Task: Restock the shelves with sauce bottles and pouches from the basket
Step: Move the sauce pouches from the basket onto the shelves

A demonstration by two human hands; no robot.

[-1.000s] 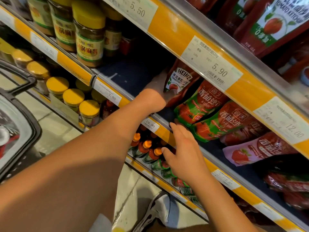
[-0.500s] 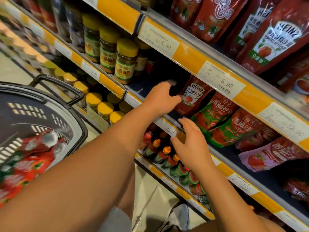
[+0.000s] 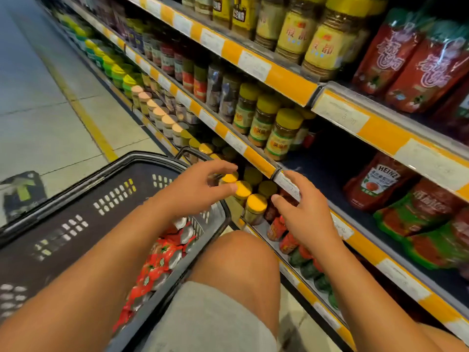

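A dark plastic basket (image 3: 76, 199) sits at my lower left, with several red sauce pouches (image 3: 157, 260) inside along its right wall. My left hand (image 3: 195, 189) hovers above the basket's far corner, fingers loosely spread, holding nothing. My right hand (image 3: 302, 212) hangs in front of the shelf edge (image 3: 284, 179), fingers relaxed and empty. A red Heinz ketchup pouch (image 3: 375, 184) stands on the middle shelf to the right, with green-and-red pouches (image 3: 416, 219) lying beside it. Small red-capped sauce bottles (image 3: 279, 227) fill the shelf below my right hand.
Yellow-lidded jars (image 3: 256, 207) stand on the lower shelf between my hands, and more jars (image 3: 279, 133) line the middle shelf. Red pouches (image 3: 406, 54) stand on the upper shelf at right. My bare knee (image 3: 238, 260) is below. Tiled floor (image 3: 38, 97) stretches to the left.
Both hands have drawn back from the shelf: the left let go of the Heinz pouch and moved over the basket. The view swung left and down, showing more basket.
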